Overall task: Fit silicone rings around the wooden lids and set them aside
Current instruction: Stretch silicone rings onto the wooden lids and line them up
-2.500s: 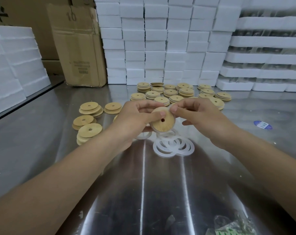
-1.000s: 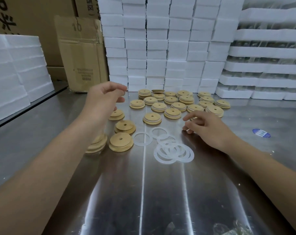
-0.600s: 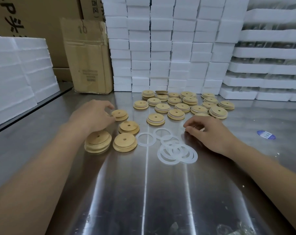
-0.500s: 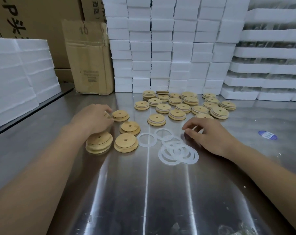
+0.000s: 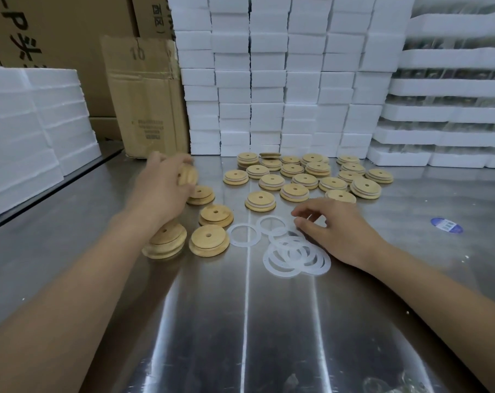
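Head view: left hand (image 5: 162,191) is in the left-centre of the frame, raised off the steel table (image 5: 240,321), fingers curled round one wooden lid (image 5: 188,175). The lid is tilted, edge toward the camera, and motion-blurred. Left forearm runs in from the lower left, wrist above the bare lids (image 5: 209,241), which sit in short stacks just left of centre.

Right hand (image 5: 335,231) is right of centre, palm down and low over the table, fingers loosely bent and slightly spread. Thumb and index tips sit at the edge of the silicone rings (image 5: 294,255), a loose overlapping pile of translucent white rings at centre frame. Can't tell if a ring is actually pinched or only touched. Right forearm comes in from the lower right.

One single ring (image 5: 245,235) lies flat between the bare lids and the pile.

Ringed lids (image 5: 297,177) are spread across upper centre, beyond both hands, singly or in short stacks.

Background: foam blocks (image 5: 269,80) stacked behind, cardboard box (image 5: 144,97) in the upper left, blue sticker (image 5: 446,225) on the table at right.
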A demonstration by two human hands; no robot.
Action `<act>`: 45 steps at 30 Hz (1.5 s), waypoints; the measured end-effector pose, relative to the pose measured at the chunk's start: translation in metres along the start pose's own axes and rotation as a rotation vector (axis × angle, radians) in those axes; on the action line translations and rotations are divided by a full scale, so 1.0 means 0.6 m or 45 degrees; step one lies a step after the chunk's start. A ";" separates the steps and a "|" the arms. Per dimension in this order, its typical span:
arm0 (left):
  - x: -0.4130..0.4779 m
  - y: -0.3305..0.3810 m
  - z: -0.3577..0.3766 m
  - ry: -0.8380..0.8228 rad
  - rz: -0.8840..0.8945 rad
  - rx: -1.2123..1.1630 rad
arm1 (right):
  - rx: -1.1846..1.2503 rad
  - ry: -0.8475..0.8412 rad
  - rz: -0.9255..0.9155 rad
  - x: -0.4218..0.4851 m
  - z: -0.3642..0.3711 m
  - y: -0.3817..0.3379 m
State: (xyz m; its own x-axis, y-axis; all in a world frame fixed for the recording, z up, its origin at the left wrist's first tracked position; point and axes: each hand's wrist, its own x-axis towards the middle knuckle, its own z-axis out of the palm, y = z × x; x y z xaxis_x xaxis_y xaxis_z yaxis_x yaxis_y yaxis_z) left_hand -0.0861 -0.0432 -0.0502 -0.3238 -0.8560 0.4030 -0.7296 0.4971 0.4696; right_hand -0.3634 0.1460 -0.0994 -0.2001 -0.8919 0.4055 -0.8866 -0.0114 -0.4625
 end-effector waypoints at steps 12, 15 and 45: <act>-0.106 0.152 0.054 -0.264 -0.110 -1.099 | 0.030 -0.123 -0.092 -0.005 0.003 -0.030; -0.113 0.157 0.063 -0.332 -0.258 -1.403 | 0.128 -0.144 -0.022 -0.004 0.000 -0.030; -0.137 0.165 0.100 -0.604 -0.045 -1.427 | 0.961 0.137 0.024 -0.001 -0.033 -0.077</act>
State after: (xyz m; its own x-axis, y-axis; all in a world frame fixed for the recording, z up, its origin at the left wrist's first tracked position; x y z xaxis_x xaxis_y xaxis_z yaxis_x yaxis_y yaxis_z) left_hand -0.1677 0.0677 -0.0838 -0.6733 -0.7221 0.1591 0.1061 0.1186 0.9873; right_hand -0.3305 0.1560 -0.0628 -0.2863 -0.8465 0.4488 -0.3643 -0.3370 -0.8681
